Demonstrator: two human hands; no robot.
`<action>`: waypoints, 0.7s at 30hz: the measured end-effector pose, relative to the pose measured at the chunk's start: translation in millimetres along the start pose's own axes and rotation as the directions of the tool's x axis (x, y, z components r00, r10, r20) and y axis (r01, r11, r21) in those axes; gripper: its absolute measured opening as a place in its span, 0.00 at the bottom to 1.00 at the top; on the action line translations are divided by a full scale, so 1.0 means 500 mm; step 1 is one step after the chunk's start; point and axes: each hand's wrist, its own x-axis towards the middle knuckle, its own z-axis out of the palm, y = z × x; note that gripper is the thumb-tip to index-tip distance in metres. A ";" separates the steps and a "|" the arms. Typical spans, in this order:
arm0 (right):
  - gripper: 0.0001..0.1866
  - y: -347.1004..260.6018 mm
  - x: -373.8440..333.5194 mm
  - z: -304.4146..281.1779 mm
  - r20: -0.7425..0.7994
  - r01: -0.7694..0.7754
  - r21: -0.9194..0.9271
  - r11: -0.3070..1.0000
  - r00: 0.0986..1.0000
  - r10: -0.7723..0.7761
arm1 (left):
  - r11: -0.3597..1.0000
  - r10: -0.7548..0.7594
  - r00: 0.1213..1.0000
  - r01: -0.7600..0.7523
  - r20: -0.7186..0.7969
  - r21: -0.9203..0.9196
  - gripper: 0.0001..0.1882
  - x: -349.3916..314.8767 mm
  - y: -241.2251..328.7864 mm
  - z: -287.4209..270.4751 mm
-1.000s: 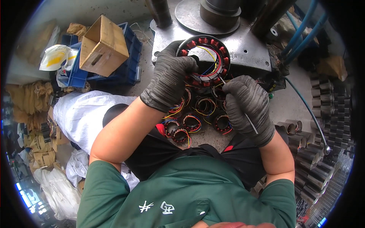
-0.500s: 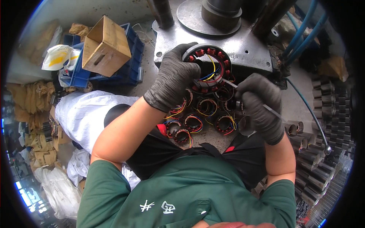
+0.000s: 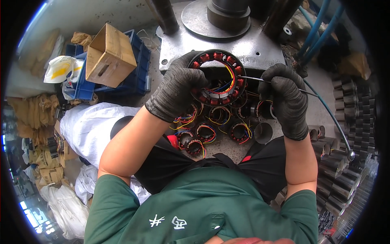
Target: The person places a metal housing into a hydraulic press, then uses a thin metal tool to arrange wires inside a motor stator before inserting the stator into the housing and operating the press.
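Observation:
My left hand (image 3: 176,85), in a dark grey knit glove, is closed on the left side of a motor stator (image 3: 239,86). The stator is a black ring with red copper windings round its inside, and yellow, red and blue leads run through its opening. My right hand (image 3: 286,97), gloved alike, grips a thin metal rod (image 3: 252,78). One end of the rod meets the stator's right side; the other sticks out past my hand. Below, several more wound stators (image 3: 219,115) lie on the floor with coloured leads.
Ahead stands a press with a metal bed (image 3: 170,51) and a round plate (image 3: 195,26). A cardboard box (image 3: 122,61) rests on blue crates (image 3: 140,61) at the left. Stacked metal rings (image 3: 339,162) line the right, near a blue hose (image 3: 325,103). An empty metal sleeve (image 3: 263,133) stands on the floor.
My right hand has risen and turned, bringing the rod higher on the stator's right side. The stator has tilted to face me more, and its leads now curve along the inner right edge.

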 end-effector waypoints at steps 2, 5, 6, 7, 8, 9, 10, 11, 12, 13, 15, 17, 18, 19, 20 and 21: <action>0.12 0.002 0.001 -0.005 0.005 -0.006 0.014 1.000 1.000 0.006 | 1.000 -0.023 1.000 0.022 -0.008 -0.017 0.33 -0.007 0.016 0.007; 0.13 0.007 0.001 -0.006 0.012 -0.016 0.047 0.999 1.000 0.016 | 0.999 -0.042 0.999 0.041 -0.018 -0.031 0.32 -0.014 0.026 0.011; 0.13 0.008 0.001 -0.004 0.012 -0.020 0.064 0.998 1.000 0.020 | 0.999 -0.039 0.999 0.038 -0.019 -0.029 0.32 -0.016 0.026 0.011; 0.13 0.008 0.001 -0.004 0.017 -0.021 0.065 0.998 1.000 0.020 | 0.999 -0.037 0.999 0.036 -0.023 -0.029 0.32 -0.016 0.025 0.010; 0.14 0.009 0.002 -0.005 0.025 -0.025 0.064 0.998 0.999 0.024 | 0.998 -0.028 0.999 0.027 -0.025 -0.055 0.32 -0.016 0.023 0.007; 0.14 0.009 0.003 -0.006 0.034 -0.030 0.063 0.998 0.999 0.028 | 0.997 -0.020 0.999 0.018 -0.027 -0.080 0.32 -0.017 0.020 0.005; 0.14 0.009 0.004 -0.008 0.042 -0.032 0.064 0.997 0.999 0.029 | 0.997 -0.016 0.999 0.014 -0.035 -0.081 0.32 -0.016 0.017 0.005; 0.15 0.007 0.004 -0.011 0.046 -0.042 0.055 0.998 0.998 0.039 | 0.996 0.013 0.999 -0.018 -0.052 -0.088 0.32 -0.014 0.013 0.009; 0.16 0.005 0.004 -0.013 0.050 -0.052 0.046 0.998 0.998 0.049 | 0.994 0.043 0.997 -0.050 -0.069 -0.095 0.31 -0.013 0.011 0.011; 0.16 0.003 0.004 -0.013 0.056 -0.054 0.044 0.998 0.997 0.052 | 0.994 0.046 0.996 -0.053 -0.075 -0.098 0.31 -0.012 0.010 0.011; 0.16 0.003 0.005 -0.010 0.048 -0.095 0.086 0.992 0.995 0.091 | 0.998 0.046 0.996 -0.049 -0.076 -0.031 0.30 -0.015 0.011 0.006; 0.17 0.005 0.004 -0.007 0.073 -0.114 0.097 0.989 0.992 0.108 | 0.997 0.072 0.994 -0.071 -0.079 0.020 0.34 -0.018 0.017 0.009; 0.16 0.009 0.003 -0.003 0.036 -0.078 0.057 0.995 0.996 0.076 | 0.993 0.093 0.991 -0.085 -0.099 0.083 0.33 -0.021 0.021 0.011; 0.16 0.012 0.004 -0.001 0.001 -0.042 0.017 0.999 0.999 0.042 | 0.985 0.115 0.986 -0.097 -0.119 0.146 0.33 -0.024 0.022 0.012; 0.16 0.009 0.003 -0.005 0.036 -0.056 0.035 0.998 0.998 0.054 | 0.981 0.130 0.984 -0.109 -0.125 0.163 0.32 -0.019 0.022 0.014; 0.16 0.009 0.003 -0.009 0.041 -0.060 0.031 0.998 0.997 0.059 | 0.981 0.130 0.983 -0.110 -0.130 0.157 0.32 -0.021 0.023 0.018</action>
